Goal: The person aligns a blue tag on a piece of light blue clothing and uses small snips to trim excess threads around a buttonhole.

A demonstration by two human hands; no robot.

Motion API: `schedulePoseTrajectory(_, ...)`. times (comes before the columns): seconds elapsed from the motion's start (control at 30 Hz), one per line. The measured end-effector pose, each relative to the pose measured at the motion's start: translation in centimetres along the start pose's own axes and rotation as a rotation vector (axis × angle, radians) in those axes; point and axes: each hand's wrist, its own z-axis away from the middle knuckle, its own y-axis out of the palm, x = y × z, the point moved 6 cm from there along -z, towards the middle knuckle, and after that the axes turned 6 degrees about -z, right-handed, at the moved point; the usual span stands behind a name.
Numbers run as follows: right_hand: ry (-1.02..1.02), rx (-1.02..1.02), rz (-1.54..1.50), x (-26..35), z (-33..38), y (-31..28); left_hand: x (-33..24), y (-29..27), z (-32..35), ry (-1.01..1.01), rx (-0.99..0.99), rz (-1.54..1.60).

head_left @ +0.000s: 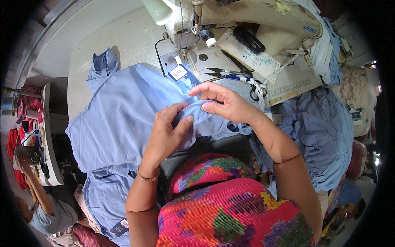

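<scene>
- Sewing table: pale, spreading left of the sewing machine [247, 16] and beneath it.
- Blue garment: laid out to the near left of the machine, its near part gathered in both hands; its overhanging weight could drag the cloth off line.
- Crumpled blue cloth heap [317, 127]: on the machine's near right; a loose fold might tangle with the garment if both shift.
- Right hand [224, 101]: nearer than the machine's needle end, thumb and fingers pinching a fold of cloth; thin fabric may slip if the pinch eases.
- Left hand [166, 127]: farther from the machine, gripping the same fold between thumb and fingers; uneven pull could pucker it.
- Scissors [235, 75]: beneath the machine's arm, blades pointing left; cloth dragged that way could snag.
- Dark tag [179, 73]: just before the machine's needle; it might get caught there.
</scene>
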Motion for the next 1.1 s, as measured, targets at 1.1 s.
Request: schedulePoseTrajectory(1.1,-1.102,-0.189,1.304,0.4,4.3,3.1,-3.7,0.3,3.3,0.388,-0.129,-0.138)
